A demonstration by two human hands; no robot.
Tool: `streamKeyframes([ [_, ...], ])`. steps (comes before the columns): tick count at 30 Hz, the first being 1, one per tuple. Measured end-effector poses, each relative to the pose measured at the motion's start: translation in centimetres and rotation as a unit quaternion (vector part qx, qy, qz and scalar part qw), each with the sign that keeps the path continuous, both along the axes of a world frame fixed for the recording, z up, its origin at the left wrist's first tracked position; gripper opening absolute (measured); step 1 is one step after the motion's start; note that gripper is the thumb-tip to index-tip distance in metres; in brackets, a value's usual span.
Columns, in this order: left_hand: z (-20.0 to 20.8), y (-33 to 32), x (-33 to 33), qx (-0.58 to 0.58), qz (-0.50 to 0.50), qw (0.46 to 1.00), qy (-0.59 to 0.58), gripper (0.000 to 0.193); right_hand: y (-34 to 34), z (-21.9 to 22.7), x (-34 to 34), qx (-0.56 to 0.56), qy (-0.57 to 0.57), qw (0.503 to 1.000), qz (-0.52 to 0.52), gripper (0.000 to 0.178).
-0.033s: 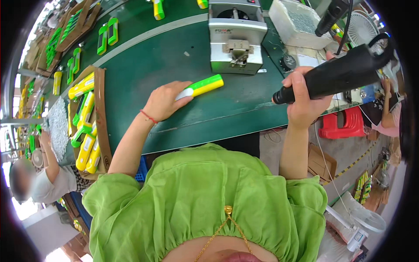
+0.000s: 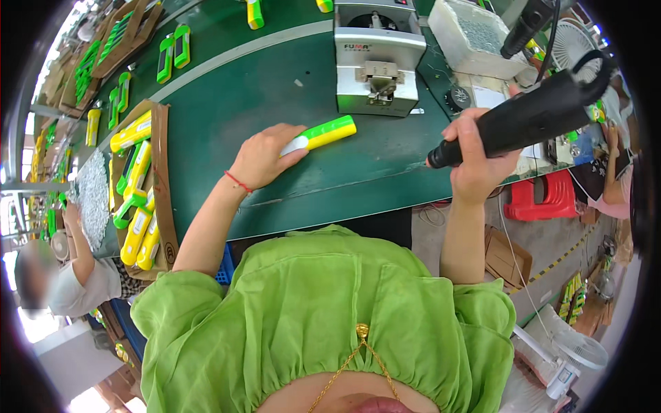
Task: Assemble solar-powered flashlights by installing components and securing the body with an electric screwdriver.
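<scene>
Left hand (image 2: 265,158) closed on yellow-green unit (image 2: 327,133), which sticks out rightward over green bench (image 2: 248,93). Right hand (image 2: 477,162) wrapped around black tool (image 2: 530,118). Machine (image 2: 379,58) beyond, between hands. Carton (image 2: 161,189) of units left of left hand. Red stool (image 2: 537,213) on grey floor (image 2: 428,256), right of right hand.

A yellow-and-green casing (image 2: 332,133) lies aslant — left of a thick black cylindrical tool (image 2: 533,122), itself tilted.

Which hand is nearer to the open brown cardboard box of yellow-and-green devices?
Left. The left hand, holding a long yellow-and-green device, is right of the cardboard box, not touching it; the right hand, gripping a black cylindrical tool, is much farther right.
</scene>
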State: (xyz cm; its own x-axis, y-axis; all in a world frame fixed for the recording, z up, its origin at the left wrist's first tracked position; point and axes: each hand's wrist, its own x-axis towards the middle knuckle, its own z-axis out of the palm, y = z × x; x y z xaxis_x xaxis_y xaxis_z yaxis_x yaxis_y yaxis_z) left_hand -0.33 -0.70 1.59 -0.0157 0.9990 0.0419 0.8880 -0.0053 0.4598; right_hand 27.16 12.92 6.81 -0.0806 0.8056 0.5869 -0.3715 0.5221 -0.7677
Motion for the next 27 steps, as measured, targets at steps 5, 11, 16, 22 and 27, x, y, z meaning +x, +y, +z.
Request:
streamKeyframes([
  [5,0.5,-1.2,1.1,0.078,0.043,0.991,0.101,0.045,-1.1,-3.1,-0.9,-0.029,-0.040,0.999,-0.002,0.061],
  [11,-1.0,-1.5,1.2,0.132,0.062,0.983,0.112,0.043,-1.0,-4.3,-1.7,-0.028,-0.057,0.998,0.021,0.064],
  [16,-2.0,-1.3,1.9,0.187,0.081,0.975,0.091,0.040,-0.6,-5.2,-1.6,0.009,-0.067,0.998,0.021,0.061],
  [22,-2.0,-1.2,1.9,0.203,0.076,0.971,0.095,0.038,-0.4,-5.2,-1.6,-0.011,-0.065,0.998,0.013,0.027],
  [27,-1.0,-0.5,-0.8,0.078,0.072,0.994,0.010,0.035,-0.5,-5.8,-1.7,-0.007,-0.052,0.998,0.020,0.059],
])
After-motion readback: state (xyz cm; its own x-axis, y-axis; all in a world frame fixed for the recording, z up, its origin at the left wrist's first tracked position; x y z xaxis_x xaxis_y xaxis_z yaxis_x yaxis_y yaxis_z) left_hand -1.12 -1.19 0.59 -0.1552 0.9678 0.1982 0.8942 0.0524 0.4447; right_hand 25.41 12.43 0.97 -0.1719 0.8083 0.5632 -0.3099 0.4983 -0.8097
